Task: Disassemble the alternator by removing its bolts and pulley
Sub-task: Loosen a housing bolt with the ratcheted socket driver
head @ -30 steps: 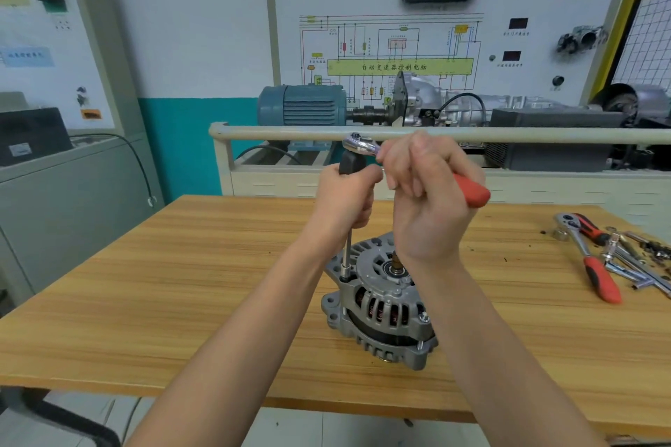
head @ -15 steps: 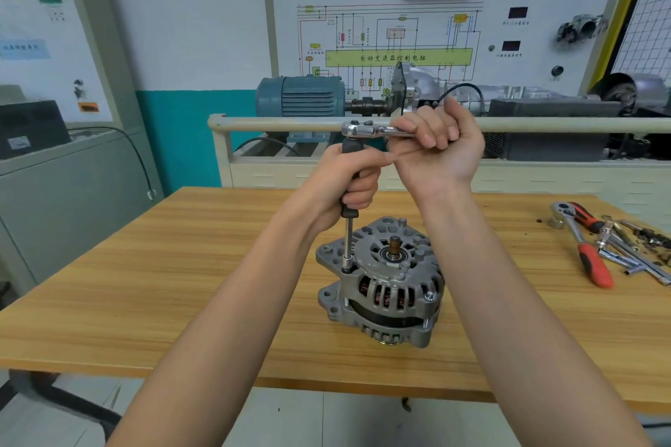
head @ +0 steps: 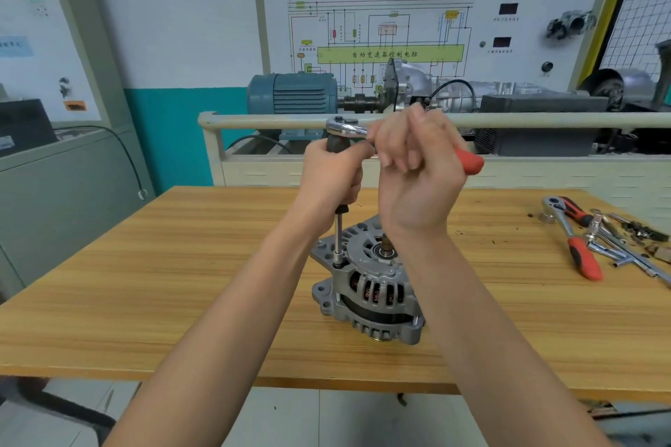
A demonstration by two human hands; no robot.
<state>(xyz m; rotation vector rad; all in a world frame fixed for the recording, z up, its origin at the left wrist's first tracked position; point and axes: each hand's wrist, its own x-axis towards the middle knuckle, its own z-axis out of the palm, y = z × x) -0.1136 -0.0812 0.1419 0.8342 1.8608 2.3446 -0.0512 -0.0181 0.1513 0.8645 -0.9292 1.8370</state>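
A grey alternator (head: 366, 292) stands on the wooden table (head: 181, 283), shaft end up, with no pulley on the shaft. A ratchet wrench (head: 346, 129) with a red handle end (head: 470, 160) drives a long vertical extension bar (head: 338, 238) whose socket sits on a bolt at the alternator's left rim. My left hand (head: 332, 180) wraps the black grip at the top of the extension. My right hand (head: 417, 174) is closed around the ratchet's handle, above the alternator.
A second red-handled ratchet (head: 575, 241), sockets and loose metal parts (head: 624, 239) lie at the table's right side. A cream rail (head: 272, 120) and a training rig with a blue motor (head: 292, 94) stand behind the table. A grey cabinet (head: 54, 192) is at left.
My right hand has swung the ratchet handle back toward me and to the right, so its red end shows again. My left hand stays on the extension.
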